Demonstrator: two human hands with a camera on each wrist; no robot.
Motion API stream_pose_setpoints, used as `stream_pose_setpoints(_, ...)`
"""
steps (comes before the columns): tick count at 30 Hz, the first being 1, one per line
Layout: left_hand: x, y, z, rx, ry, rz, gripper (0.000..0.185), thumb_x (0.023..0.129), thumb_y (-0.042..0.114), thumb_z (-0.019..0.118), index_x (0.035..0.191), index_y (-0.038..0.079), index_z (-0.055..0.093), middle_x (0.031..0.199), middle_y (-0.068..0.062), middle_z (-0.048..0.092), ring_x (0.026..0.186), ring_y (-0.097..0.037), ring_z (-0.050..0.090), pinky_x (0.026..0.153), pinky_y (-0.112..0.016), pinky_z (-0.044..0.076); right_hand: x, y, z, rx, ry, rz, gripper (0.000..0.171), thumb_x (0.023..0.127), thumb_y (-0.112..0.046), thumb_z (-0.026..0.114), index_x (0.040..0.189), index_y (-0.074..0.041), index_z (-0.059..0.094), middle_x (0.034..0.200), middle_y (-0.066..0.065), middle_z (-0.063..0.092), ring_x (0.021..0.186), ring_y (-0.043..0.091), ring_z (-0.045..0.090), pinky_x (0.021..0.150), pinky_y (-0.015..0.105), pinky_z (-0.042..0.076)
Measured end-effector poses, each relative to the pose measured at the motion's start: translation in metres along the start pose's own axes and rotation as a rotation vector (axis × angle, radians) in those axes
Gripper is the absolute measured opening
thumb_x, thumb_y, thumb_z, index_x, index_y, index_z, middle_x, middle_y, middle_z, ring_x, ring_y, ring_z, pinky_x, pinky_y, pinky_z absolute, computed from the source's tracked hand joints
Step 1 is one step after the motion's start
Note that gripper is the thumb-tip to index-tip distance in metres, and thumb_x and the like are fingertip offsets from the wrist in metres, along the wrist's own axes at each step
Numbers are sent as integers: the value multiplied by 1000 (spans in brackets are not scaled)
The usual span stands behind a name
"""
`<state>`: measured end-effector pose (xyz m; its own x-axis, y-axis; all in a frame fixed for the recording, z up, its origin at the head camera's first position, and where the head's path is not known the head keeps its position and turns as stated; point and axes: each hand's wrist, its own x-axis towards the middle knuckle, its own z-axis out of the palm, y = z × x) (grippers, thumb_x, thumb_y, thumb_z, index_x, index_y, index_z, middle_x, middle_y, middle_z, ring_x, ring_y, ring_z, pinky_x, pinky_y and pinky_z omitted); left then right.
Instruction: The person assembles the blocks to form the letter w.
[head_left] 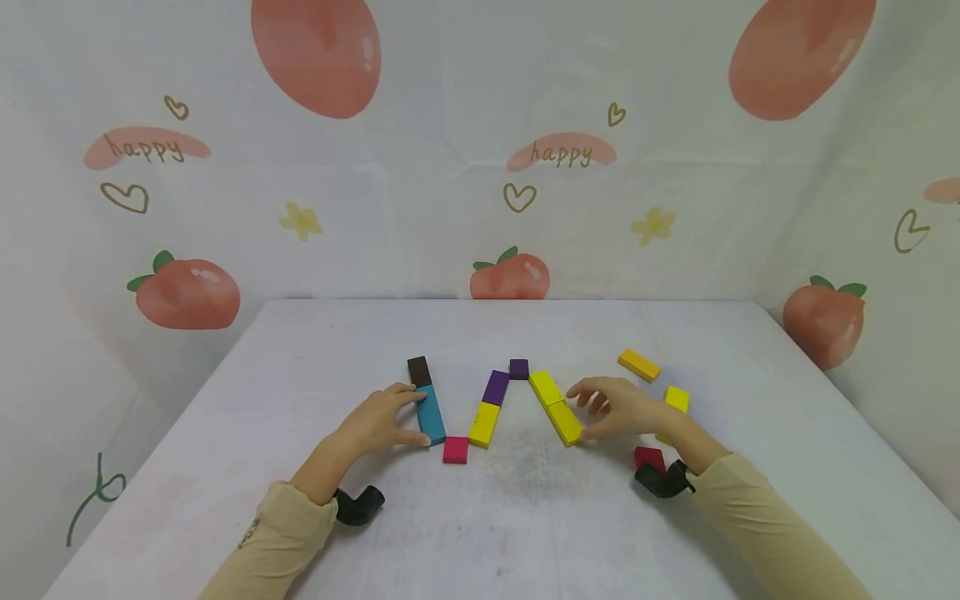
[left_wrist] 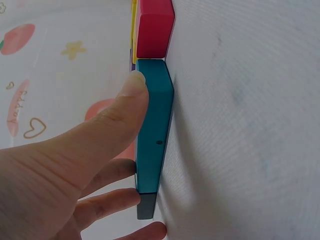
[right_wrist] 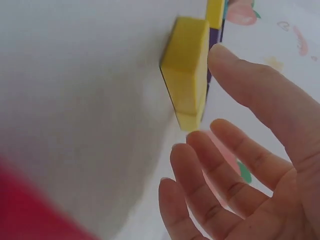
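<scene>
Left hand [head_left: 382, 423]: holds the teal block [head_left: 431, 414], a flat oblong tile with a matte top and darker edges, one small dark speck on its face in the left wrist view. Thumb at the block's near end, fingers [left_wrist: 120, 172] against its left long edge; the fingers are curled lightly on the block. The block lies flat on the white surface [head_left: 525, 508], left of centre. Its long axis runs away from the person, leaning slightly left at the far end, where it meets the brown block [head_left: 419, 371] end to end. Its near end sits just beside the pink block [head_left: 455, 450].

Right hand [head_left: 618, 410]: fingers spread apart and relaxed, gripping nothing. Thumb tip is at the near end of the near yellow block [head_left: 566, 422]; whether it touches cannot be told. That block lies flat, long axis slanting toward the far left, joined end to end with the far yellow block [head_left: 545, 387].

Between the two hands: a purple block [head_left: 496, 387] and a yellow block [head_left: 484, 424] in a line slanting the opposite way, topped by a small dark purple block [head_left: 519, 368].
</scene>
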<state>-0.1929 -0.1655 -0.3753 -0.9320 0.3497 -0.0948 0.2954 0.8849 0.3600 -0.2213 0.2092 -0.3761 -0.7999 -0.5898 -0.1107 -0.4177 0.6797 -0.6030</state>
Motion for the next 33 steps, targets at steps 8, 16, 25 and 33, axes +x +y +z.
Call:
stream_pose_setpoints(8, 1, -1, 0, 6, 3, 3, 71, 74, 38, 77, 133, 6, 52, 139, -19, 46, 121, -43, 47, 99, -53, 44, -14, 7, -15, 33, 3, -36, 49, 78, -22, 76, 117, -1, 56, 105, 13, 61, 91, 21, 59, 83, 39, 54)
stream_pose_setpoints(16, 1, -1, 0, 13, -1, 3, 71, 74, 39, 76, 133, 7, 51, 139, -19, 45, 121, -43, 47, 100, -53, 44, -33, 21, -25, 23, -37, -15, 47, 79, -25, 75, 117, -4, 57, 104, 9, 61, 91, 19, 58, 81, 26, 53)
stream_pose_setpoints(25, 1, 0, -1, 12, -4, 4, 71, 74, 38, 76, 133, 6, 52, 139, -20, 46, 121, -43, 47, 99, -53, 44, -56, 29, -31, 58, -70, -43, 43, 76, -25, 76, 111, -5, 60, 99, 8, 60, 80, 12, 55, 69, 21, 52)
stream_pose_setpoints(33, 0, 0, 0, 12, 0, 12, 71, 74, 38, 76, 132, 5, 52, 138, -20, 46, 121, -44, 47, 100, -53, 43, -66, 29, -28, 81, -124, -20, 40, 74, -24, 78, 105, -6, 61, 94, 5, 59, 79, 10, 54, 66, 19, 49)
